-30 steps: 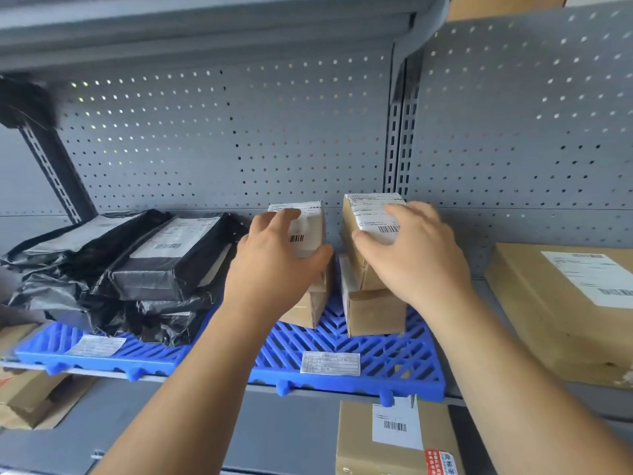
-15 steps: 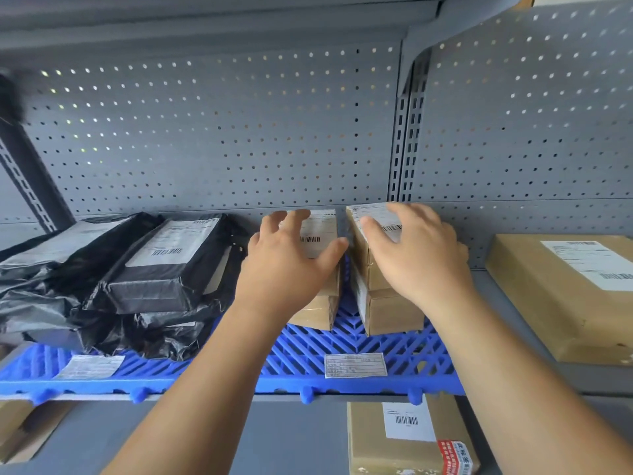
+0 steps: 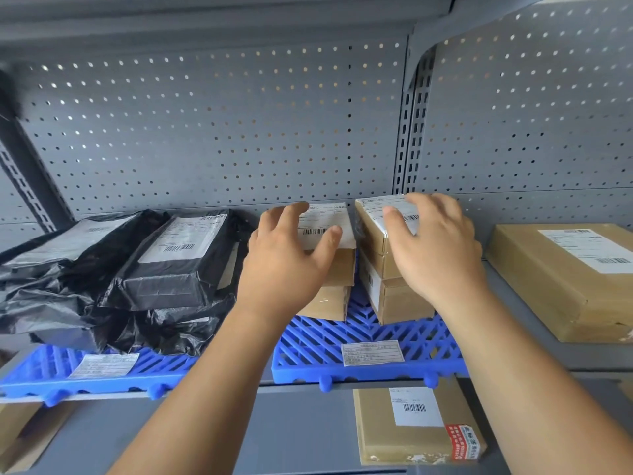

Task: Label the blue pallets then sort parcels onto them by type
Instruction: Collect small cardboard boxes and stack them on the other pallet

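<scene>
Two blue pallets lie side by side on a grey shelf, the left pallet and the right pallet. Each carries a white paper label at its front, the left label and the right label. Black poly-bag parcels are piled on the left pallet. Two stacks of small cardboard boxes stand on the right one. My left hand rests on top of the left stack, fingers spread. My right hand lies over the top box of the right stack, fingers loose.
A large flat cardboard box lies on the shelf right of the pallets. Another labelled box sits on the shelf below, with more cardboard at lower left. A perforated back panel closes the rear and an upper shelf hangs overhead.
Both box stacks have slid back toward the perforated panel under my hands. My fingers have loosened from gripping the top boxes to lying over them.
</scene>
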The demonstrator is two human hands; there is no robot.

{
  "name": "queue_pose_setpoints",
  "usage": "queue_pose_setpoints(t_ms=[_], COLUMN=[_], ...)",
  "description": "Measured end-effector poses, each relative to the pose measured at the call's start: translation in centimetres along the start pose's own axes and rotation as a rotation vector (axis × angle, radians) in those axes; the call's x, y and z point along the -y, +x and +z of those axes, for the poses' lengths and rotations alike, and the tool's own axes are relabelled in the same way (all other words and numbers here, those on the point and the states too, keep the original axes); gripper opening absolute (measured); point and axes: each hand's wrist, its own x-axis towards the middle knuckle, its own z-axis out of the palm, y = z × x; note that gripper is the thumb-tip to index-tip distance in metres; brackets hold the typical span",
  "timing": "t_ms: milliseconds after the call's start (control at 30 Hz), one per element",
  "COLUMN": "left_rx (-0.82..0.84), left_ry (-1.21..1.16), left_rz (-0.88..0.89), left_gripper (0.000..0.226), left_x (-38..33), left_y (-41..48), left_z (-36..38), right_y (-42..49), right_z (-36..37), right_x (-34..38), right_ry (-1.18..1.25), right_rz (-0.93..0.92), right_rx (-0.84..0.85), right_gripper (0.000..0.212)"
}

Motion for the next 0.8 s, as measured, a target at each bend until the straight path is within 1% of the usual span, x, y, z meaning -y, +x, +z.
queue_pose_setpoints(t_ms=[167,300,433,533,567,633,700,733,800], left_rx=[-0.011,-0.035,-0.073,-0.09,-0.098,-0.116,-0.124,-0.12,-0.096], left_ry=[-0.04,-0.13,-0.216,-0.286,-0.328,-0.43,-0.521,-0.575,-0.692], left_rz=[0.0,-0.008,-0.019,-0.04,-0.059,-0.123,-0.2,-0.234,-0.294], left_gripper=[0.061,0.058,0.052,0.047,0.048,0.06,0.075,0.079,0.078], left_x=[0.6,1.2,1.6,1.7,1.8,2.0,2.5,3.0,3.9], left_y=[-0.2,-0.3,0.2,0.8,0.9,1.3,1.5,1.7,1.7], left_z=[-0.4,-0.2,0.6,1.4,1.6,2.1,2.6,2.9,3.4], right_y=[-0.6,-0.4,0.6,1.5,1.8,2.4,2.8,2.9,3.1], right_z=[0.2,0.0,-0.5,-0.7,-0.5,-0.1,0.6,1.0,1.8], right_x=[0.0,-1.0,-2.8,-4.5,-5.1,-6.2,-7.3,-7.9,-9.2], right_ry=[0.027,0.089,0.218,0.361,0.41,0.494,0.563,0.6,0.7], right_rz=[0.005,0.02,0.032,0.06,0.076,0.097,0.11,0.126,0.162], right_rx=[-0.05,-0.101,-0.129,-0.11,-0.092,-0.052,-0.007,0.019,0.086], right_gripper=[0.056,0.055,0.057,0.054,0.053,0.055,0.067,0.07,0.065])
